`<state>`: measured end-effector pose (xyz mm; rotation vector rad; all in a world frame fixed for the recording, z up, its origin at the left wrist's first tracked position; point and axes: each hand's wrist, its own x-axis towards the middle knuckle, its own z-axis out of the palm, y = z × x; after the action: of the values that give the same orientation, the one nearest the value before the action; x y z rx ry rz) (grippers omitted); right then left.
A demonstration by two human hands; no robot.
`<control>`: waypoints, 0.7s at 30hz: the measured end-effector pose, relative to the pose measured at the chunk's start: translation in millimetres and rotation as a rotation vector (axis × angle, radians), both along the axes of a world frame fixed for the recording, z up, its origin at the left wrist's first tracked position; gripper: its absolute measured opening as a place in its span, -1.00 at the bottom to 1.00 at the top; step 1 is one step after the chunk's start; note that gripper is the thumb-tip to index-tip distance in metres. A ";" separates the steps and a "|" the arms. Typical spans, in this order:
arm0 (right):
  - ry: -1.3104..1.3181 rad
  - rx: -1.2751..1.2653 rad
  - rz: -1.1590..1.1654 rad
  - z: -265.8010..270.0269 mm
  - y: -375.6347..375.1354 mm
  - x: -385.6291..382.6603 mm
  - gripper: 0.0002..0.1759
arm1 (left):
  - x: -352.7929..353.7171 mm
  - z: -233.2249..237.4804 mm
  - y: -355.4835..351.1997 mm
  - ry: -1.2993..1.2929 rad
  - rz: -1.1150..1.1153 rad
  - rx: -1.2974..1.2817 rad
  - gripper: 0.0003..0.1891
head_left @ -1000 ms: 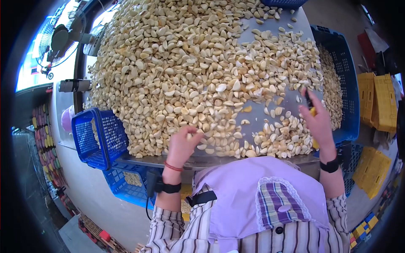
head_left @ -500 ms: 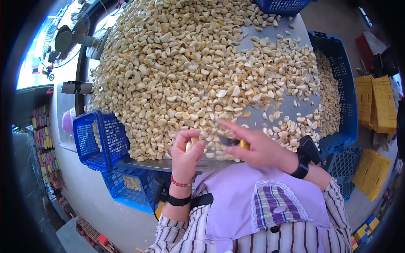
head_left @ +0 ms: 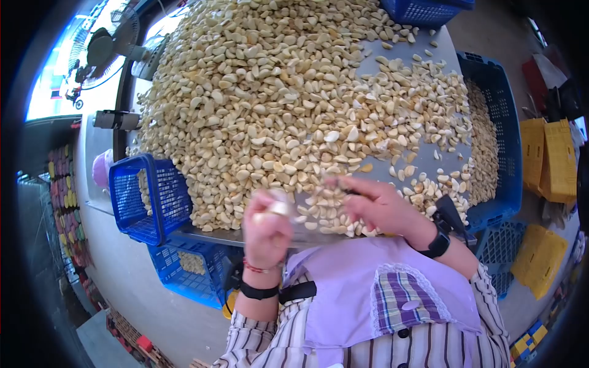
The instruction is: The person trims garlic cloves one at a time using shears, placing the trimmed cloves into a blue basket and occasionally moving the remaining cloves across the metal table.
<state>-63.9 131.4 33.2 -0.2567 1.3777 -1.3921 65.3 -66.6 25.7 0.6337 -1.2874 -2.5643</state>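
Note:
A broad heap of pale, clove-like pieces (head_left: 245, 110) covers the metal table (head_left: 423, 159). My left hand (head_left: 268, 224), blurred, is closed around pale pieces at the table's front edge. To its right, my right hand (head_left: 377, 205) reaches over the pieces with its index finger stretched forward. It holds a dark, thin tool, mostly hidden by the fingers and blur. The two hands are apart.
A blue basket (head_left: 153, 202) stands at the left table edge, with another blue basket (head_left: 178, 276) below it. At the right is a large blue crate (head_left: 509, 135) with pieces inside. Yellow crates (head_left: 555, 159) lie farther right. A fan (head_left: 101, 48) stands at the upper left.
The view has shifted slightly. My left hand has turned, and pale pieces show on top of it. My right hand has moved slightly right, away from my left; the tool's yellow part no longer shows.

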 end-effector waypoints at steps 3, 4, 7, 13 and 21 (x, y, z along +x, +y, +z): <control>-0.009 -0.009 -0.197 -7.5 11.6 -4.7 -0.52 | 22.2 17.1 -87.1 0.221 0.346 -0.045 -0.79; -0.012 -0.021 -0.188 -10.2 15.2 -6.4 -0.52 | 29.8 33.7 -120.9 0.175 0.509 -0.126 -0.78; -0.029 -0.044 -0.312 -17.0 20.1 -9.9 -0.52 | 50.8 61.3 -222.2 -0.167 0.915 -0.848 -0.77; -0.068 -0.097 -0.304 -25.9 13.5 -5.9 -0.52 | 42.8 60.4 -248.6 -1.264 0.671 -2.299 -0.38; -0.045 -0.003 -0.326 -27.5 11.1 -0.9 -0.54 | -2.5 -48.4 -121.5 -0.364 -0.401 -1.953 -0.68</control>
<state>-64.7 142.4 5.7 0.0001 1.4241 -1.6557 62.8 -188.1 -22.7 0.2792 -3.0830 -0.2710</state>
